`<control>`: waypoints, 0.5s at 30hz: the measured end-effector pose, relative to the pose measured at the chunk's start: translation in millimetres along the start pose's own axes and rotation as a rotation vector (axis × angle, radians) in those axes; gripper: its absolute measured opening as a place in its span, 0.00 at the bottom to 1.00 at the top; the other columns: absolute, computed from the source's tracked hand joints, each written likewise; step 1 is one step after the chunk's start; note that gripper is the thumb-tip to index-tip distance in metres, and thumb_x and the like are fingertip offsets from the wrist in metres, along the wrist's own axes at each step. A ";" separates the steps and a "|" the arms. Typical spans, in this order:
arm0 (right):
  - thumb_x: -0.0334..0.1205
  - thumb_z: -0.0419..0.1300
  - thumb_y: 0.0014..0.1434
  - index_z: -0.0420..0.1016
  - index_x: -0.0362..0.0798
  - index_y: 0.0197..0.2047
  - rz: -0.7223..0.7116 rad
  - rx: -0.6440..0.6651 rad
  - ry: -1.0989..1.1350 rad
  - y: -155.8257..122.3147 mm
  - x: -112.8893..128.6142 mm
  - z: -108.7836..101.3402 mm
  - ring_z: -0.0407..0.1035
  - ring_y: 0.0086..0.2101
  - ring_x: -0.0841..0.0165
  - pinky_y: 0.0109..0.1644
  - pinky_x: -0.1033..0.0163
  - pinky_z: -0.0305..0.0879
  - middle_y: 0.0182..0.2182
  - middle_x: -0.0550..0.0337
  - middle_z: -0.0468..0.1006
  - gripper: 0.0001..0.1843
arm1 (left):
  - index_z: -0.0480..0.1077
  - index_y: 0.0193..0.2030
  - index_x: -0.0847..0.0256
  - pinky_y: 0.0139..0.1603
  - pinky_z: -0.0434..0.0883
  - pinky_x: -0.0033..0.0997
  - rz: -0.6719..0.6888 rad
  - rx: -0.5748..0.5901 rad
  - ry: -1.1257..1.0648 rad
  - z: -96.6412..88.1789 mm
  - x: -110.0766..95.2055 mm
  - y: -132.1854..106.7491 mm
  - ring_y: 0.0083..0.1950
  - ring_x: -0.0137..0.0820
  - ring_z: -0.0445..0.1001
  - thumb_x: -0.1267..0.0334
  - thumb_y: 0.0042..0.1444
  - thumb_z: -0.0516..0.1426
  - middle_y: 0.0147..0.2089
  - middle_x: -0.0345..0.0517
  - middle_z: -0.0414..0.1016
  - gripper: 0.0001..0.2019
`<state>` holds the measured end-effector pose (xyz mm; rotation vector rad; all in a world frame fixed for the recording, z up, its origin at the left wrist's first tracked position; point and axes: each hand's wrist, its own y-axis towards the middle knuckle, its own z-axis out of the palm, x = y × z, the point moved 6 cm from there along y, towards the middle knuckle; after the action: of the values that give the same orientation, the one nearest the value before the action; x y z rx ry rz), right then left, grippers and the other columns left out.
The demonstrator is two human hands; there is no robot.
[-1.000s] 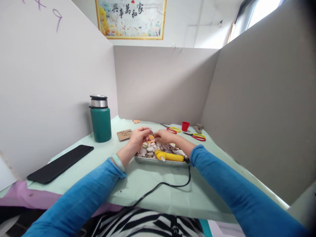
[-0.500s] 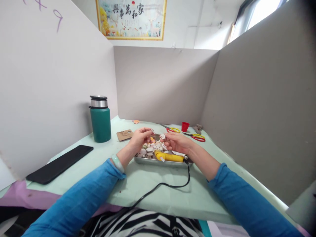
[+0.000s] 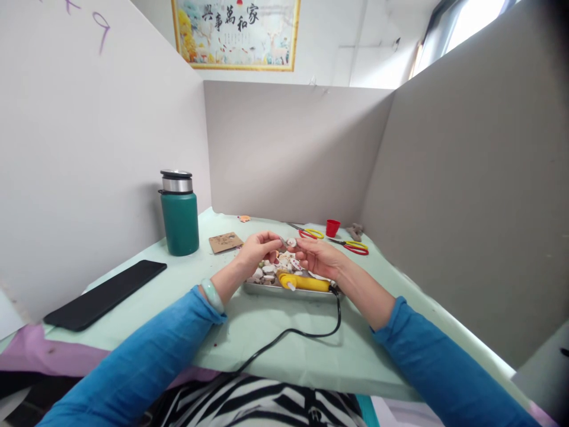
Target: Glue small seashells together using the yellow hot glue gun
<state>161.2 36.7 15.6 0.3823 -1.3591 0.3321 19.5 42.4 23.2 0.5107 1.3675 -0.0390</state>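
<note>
One small greyish piece (image 3: 283, 242) is pinched by the left hand (image 3: 258, 251), just below the middle of the frame. The right hand (image 3: 320, 259) pinches a round white piece (image 3: 291, 242) right next to it; I can't tell if they touch. Under them is a metal tray (image 3: 271, 290) of pale bits (image 3: 267, 270), with a yellow tool (image 3: 309, 283) at its front.
</note>
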 end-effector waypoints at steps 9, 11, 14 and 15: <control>0.39 0.64 0.53 0.70 0.43 0.30 0.032 -0.084 0.175 -0.1 -7.2 0.2 0.60 0.18 0.79 0.17 0.74 0.55 0.23 0.63 0.72 0.09 | 0.66 0.28 0.65 0.19 0.62 0.23 -0.007 0.013 0.040 4.2 -2.8 -1.5 0.16 0.20 0.63 0.63 0.44 0.62 0.23 0.38 0.71 0.10; 0.41 0.65 0.52 0.71 0.43 0.28 -0.027 -0.138 0.106 0.6 -5.5 -2.1 0.59 0.17 0.80 0.16 0.73 0.55 0.23 0.63 0.71 0.10 | 0.66 0.28 0.65 0.19 0.62 0.23 -0.003 0.015 0.054 3.7 -1.7 -1.0 0.16 0.20 0.63 0.63 0.44 0.61 0.24 0.39 0.72 0.10; 0.44 0.66 0.49 0.71 0.43 0.28 -0.098 -0.209 -0.004 -0.1 -3.0 -2.7 0.61 0.17 0.79 0.17 0.72 0.56 0.24 0.63 0.72 0.12 | 0.66 0.29 0.65 0.20 0.62 0.23 0.000 0.008 0.075 2.5 0.6 0.0 0.17 0.19 0.63 0.63 0.45 0.61 0.26 0.40 0.73 0.10; 0.45 0.66 0.49 0.71 0.43 0.29 -0.115 -0.223 -0.031 -0.7 -2.2 -1.9 0.61 0.17 0.79 0.17 0.72 0.56 0.24 0.62 0.73 0.13 | 0.66 0.29 0.65 0.20 0.62 0.23 0.000 0.008 0.084 2.4 1.1 0.2 0.17 0.18 0.63 0.63 0.45 0.61 0.27 0.41 0.74 0.10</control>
<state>162.8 36.9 13.2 0.2792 -1.3823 0.0784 22.1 42.0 22.5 0.5235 1.4502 -0.0230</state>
